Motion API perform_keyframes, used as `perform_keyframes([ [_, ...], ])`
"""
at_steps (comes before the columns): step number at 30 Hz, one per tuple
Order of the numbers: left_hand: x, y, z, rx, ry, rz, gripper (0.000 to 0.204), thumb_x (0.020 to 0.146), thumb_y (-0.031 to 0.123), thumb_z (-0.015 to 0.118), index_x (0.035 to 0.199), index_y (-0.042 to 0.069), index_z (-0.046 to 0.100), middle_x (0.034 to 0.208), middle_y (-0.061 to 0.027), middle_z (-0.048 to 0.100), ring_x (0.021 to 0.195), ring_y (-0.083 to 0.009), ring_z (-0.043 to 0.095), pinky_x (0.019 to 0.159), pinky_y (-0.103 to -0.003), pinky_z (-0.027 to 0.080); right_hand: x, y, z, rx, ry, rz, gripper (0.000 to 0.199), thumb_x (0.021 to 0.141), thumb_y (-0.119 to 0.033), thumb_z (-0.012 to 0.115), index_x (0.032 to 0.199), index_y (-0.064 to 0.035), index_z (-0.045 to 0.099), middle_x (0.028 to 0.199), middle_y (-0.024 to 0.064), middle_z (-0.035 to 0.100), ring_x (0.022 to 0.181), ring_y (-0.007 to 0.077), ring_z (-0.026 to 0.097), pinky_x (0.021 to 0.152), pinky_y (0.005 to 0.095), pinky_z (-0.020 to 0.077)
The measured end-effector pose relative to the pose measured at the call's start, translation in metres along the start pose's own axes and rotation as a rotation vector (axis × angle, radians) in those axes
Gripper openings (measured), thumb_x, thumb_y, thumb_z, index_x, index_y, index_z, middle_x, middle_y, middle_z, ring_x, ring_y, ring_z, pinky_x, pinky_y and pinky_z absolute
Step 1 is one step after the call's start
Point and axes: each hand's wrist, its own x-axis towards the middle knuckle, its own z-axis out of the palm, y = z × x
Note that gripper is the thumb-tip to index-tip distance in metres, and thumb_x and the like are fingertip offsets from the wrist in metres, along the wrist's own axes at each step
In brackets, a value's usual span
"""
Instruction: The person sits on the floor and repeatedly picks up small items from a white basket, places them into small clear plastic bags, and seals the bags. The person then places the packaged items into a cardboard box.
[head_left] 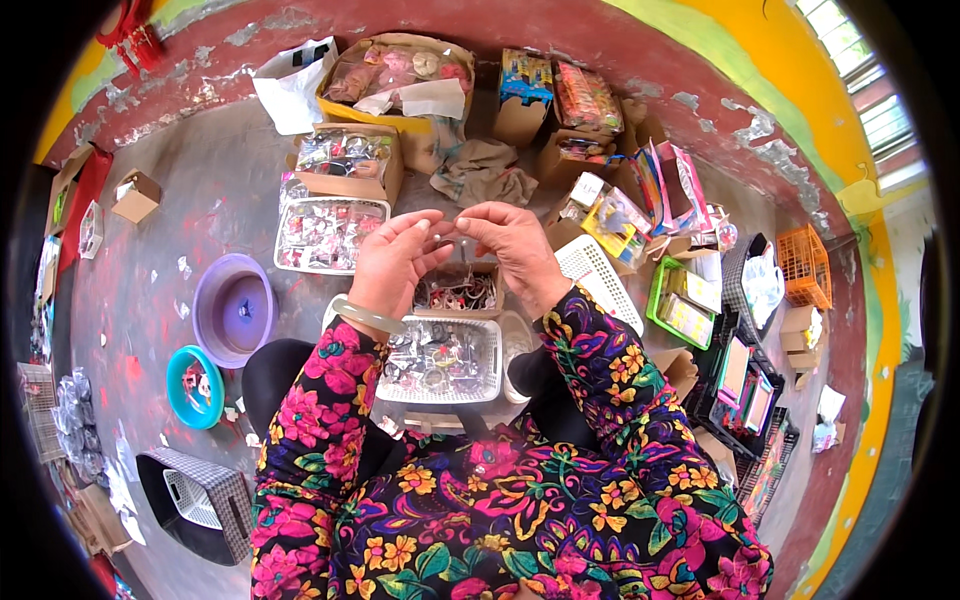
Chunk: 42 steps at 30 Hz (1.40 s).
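Observation:
Both of my hands are raised in front of me with their fingertips close together. My left hand [395, 262], with a pale bangle [368, 316] at its wrist, pinches thumb against forefinger while the other fingers curl loosely. Facing it, my right hand [515, 250] is also closed in a pinch. Whatever lies between the fingertips is too small or too clear to make out. Below the hands, between my knees, a white plastic basket [437, 396] holds many small items in clear wrapping. Just beyond it, partly hidden by my hands, is a cardboard box [470, 312] of small dark and red pieces.
A white basket [283, 262] of small red-and-white items and a purple basin [205, 318] lie to the left, with a teal basin [176, 400] nearer. Cardboard boxes [392, 185] line the far wall. On the right are a green tray [657, 312] and black crates [706, 385].

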Motion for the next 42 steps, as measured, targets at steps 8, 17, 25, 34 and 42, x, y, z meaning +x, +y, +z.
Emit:
perform_keyframes([
  [8, -0.001, -0.002, 0.01, 0.054, -0.075, 0.005, 0.029, 0.083, 0.0, 0.057, 0.111, 0.0, 0.051, 0.106, -0.011, 0.059, 0.095, -0.0174, 0.059, 0.079, -0.025, 0.051, -0.009, -0.009, -0.008, 0.024, 0.011, -0.035, 0.011, 0.079, -0.01, 0.066, 0.086, -0.0021, 0.065, 0.077, 0.0011, 0.063, 0.064, 0.0054, 0.052, 0.057, 0.0184, 0.0401],
  [17, -0.004, -0.002, 0.007, 0.233, -0.02, -0.054, 0.015, 0.086, 0.007, 0.056, 0.098, 0.0, 0.061, 0.097, -0.0078, 0.063, 0.085, -0.012, 0.06, 0.072, -0.023, 0.051, -0.016, -0.017, -0.008, 0.035, -0.013, 0.025, 0.012, 0.08, -0.011, 0.064, 0.087, -0.001, 0.065, 0.078, 0.0022, 0.063, 0.071, 0.0081, 0.056, 0.058, 0.02, 0.0416],
  [25, -0.009, 0.0, 0.009, 0.153, 0.003, -0.033, 0.016, 0.087, 0.007, 0.054, 0.097, -0.004, 0.061, 0.097, -0.0101, 0.063, 0.086, -0.0147, 0.061, 0.076, -0.024, 0.052, -0.018, -0.015, -0.004, 0.027, -0.019, 0.02, 0.014, 0.08, -0.01, 0.064, 0.091, -0.0007, 0.065, 0.082, 0.0047, 0.064, 0.073, 0.0088, 0.058, 0.061, 0.0207, 0.0449],
  [34, -0.011, 0.0, 0.01, 0.136, -0.004, -0.028, 0.016, 0.087, 0.006, 0.053, 0.098, -0.004, 0.06, 0.095, -0.0103, 0.062, 0.086, -0.0149, 0.061, 0.077, -0.025, 0.052, -0.022, -0.018, -0.003, -0.043, -0.066, 0.061, 0.015, 0.08, -0.012, 0.064, 0.092, -0.0031, 0.066, 0.083, 0.0024, 0.066, 0.072, 0.0066, 0.057, 0.061, 0.0199, 0.043],
  [42, -0.009, -0.003, 0.003, 0.144, -0.022, -0.041, 0.016, 0.087, 0.008, 0.054, 0.099, -0.003, 0.059, 0.093, -0.0095, 0.063, 0.085, -0.0162, 0.062, 0.073, -0.026, 0.053, -0.023, -0.017, -0.001, -0.064, -0.027, 0.057, 0.014, 0.08, -0.012, 0.064, 0.092, -0.005, 0.067, 0.081, -0.0004, 0.065, 0.069, 0.0051, 0.055, 0.059, 0.0189, 0.0415],
])
